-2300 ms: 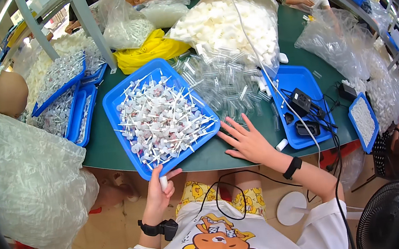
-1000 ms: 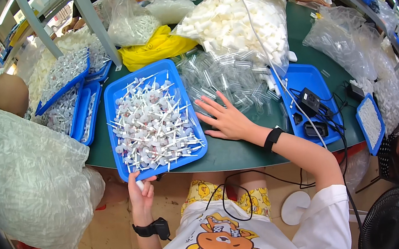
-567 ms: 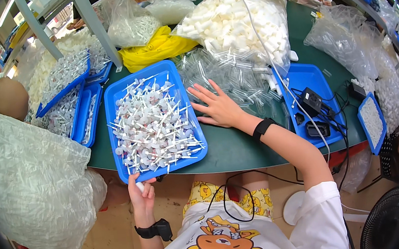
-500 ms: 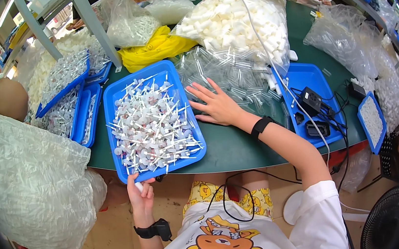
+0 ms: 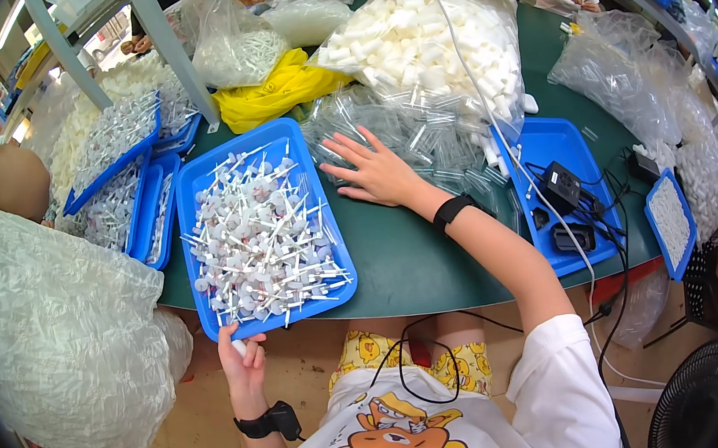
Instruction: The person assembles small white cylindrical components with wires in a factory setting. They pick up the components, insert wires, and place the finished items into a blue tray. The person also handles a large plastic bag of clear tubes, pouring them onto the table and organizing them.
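Blue tray [image 5: 196,189] of white pump-sprayer parts [image 5: 263,239] sits centre-left of frame on the green table [image 5: 416,262], its near edge overhanging the table rim. Left hand [image 5: 242,361] is at lower centre-left, under that near edge: fingers curled, closed on a small white piece [image 5: 239,347], fingertips touching the tray's underside or rim, can't tell which. Black band on that wrist. Right hand [image 5: 375,173] is at centre, palm down, fingers spread wide and flat, holding nothing; fingertips rest on the pile of clear plastic tubes [image 5: 428,132] just right of the tray. Black wristband on it too. Above the tubes, upper centre: big clear bag of white caps [image 5: 426,39]. Yellow bag [image 5: 277,92] to its left, just above the tray. Upper left: more blue trays [image 5: 140,209] stacked with clear parts. Right of centre: another blue tray [image 5: 562,143] holding black adapters and cables. Far left: large white mesh-like bag [image 5: 43,331]. Lower right corner: a black fan [image 5: 706,397]. Other people's arms at the top edge.
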A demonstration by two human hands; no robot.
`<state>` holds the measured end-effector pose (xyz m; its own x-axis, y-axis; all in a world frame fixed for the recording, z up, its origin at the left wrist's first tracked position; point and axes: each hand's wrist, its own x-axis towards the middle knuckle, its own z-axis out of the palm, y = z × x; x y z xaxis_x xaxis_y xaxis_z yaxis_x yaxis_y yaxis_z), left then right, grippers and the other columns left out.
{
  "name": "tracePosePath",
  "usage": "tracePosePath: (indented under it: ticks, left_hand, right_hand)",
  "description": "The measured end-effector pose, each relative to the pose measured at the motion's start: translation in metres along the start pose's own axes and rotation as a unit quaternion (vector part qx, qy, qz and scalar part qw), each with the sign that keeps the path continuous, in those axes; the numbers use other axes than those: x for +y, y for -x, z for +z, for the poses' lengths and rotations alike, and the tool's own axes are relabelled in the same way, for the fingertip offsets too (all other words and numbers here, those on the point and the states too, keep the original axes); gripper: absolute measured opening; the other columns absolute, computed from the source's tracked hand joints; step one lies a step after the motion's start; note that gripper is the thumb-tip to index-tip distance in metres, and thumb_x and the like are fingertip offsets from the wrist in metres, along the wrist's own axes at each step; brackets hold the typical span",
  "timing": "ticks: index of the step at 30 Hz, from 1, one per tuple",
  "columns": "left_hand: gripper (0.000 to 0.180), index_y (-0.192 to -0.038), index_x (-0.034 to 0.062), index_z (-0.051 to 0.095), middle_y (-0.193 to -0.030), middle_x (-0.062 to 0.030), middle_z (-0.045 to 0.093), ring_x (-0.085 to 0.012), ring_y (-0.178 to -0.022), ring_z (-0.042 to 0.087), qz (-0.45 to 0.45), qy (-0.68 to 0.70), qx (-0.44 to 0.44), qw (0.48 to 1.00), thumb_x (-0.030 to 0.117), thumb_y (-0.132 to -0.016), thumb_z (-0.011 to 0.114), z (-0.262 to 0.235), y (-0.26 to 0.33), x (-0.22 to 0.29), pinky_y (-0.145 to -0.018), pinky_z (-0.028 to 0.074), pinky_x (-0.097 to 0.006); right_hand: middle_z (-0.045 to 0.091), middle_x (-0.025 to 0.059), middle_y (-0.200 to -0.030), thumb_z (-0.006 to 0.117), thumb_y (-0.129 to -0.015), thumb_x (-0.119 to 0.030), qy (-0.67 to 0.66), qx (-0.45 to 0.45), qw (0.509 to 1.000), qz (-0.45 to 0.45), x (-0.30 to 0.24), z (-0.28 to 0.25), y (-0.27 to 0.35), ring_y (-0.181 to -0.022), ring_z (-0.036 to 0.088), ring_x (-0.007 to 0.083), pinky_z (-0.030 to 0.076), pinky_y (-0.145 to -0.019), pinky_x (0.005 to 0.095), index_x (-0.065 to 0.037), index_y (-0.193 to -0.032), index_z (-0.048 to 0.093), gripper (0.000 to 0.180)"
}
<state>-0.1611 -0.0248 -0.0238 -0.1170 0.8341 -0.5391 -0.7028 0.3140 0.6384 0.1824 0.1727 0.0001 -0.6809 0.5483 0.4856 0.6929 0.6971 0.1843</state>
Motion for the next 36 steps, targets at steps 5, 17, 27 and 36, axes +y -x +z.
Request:
tracePosePath:
  ticks: [5, 17, 27, 36]
  left_hand:
    - [0.027, -0.082, 0.0006, 0.055, -0.063, -0.0178, 0.063, -0.007, -0.027, 0.029, -0.004, 0.005, 0.007, 1.0, 0.028, -0.084, 0.052, 0.001, 0.0, -0.002, -0.027, 0.026, -0.019]
    - [0.062, -0.093, -0.0069, 0.059, -0.075, -0.0138, 0.063, -0.0056, -0.034, 0.028, -0.015, -0.084, -0.133, 0.987, 0.049, -0.094, 0.034, 0.017, 0.018, -0.03, -0.033, 0.022, -0.019]
    - [0.023, -0.107, -0.0033, 0.057, -0.085, -0.0084, 0.064, -0.0005, -0.047, 0.034, -0.165, -0.332, -0.379, 0.848, 0.01, -0.088, 0.053, 0.106, 0.054, -0.063, -0.043, 0.029, -0.015]
    - [0.027, -0.111, -0.0015, 0.055, -0.082, -0.0051, 0.061, -0.0034, -0.049, 0.037, -0.137, -0.294, -0.323, 0.889, 0.016, -0.092, 0.048, 0.108, 0.034, -0.074, -0.045, 0.03, -0.019]
  right_hand:
    - [0.031, 0.0092, -0.144, 0.048, -0.09, -0.04, 0.001, 0.005, 1.0, -0.005, 0.007, 0.006, -0.004, -0.134, 0.026, 0.025, 0.017, -0.11, 0.0492, -0.018, -0.128, 0.045, 0.044]
    - [0.028, 0.0089, -0.145, 0.046, -0.091, -0.039, -0.057, -0.019, 0.998, 0.029, 0.0, 0.0, 0.001, -0.135, 0.024, 0.0255, 0.015, -0.11, 0.0484, -0.012, -0.135, 0.037, 0.053]
    - [0.031, 0.0051, -0.144, 0.051, -0.089, -0.017, -0.093, -0.056, 0.994, 0.032, -0.004, -0.014, 0.004, -0.136, 0.022, 0.0241, 0.017, -0.109, 0.0537, -0.012, -0.13, 0.042, 0.042]
    - [0.058, 0.0147, -0.107, 0.051, -0.083, -0.004, -0.301, -0.116, 0.94, 0.108, -0.007, -0.113, 0.019, -0.106, 0.053, 0.0321, 0.045, -0.087, 0.0397, -0.002, -0.101, 0.057, 0.019]
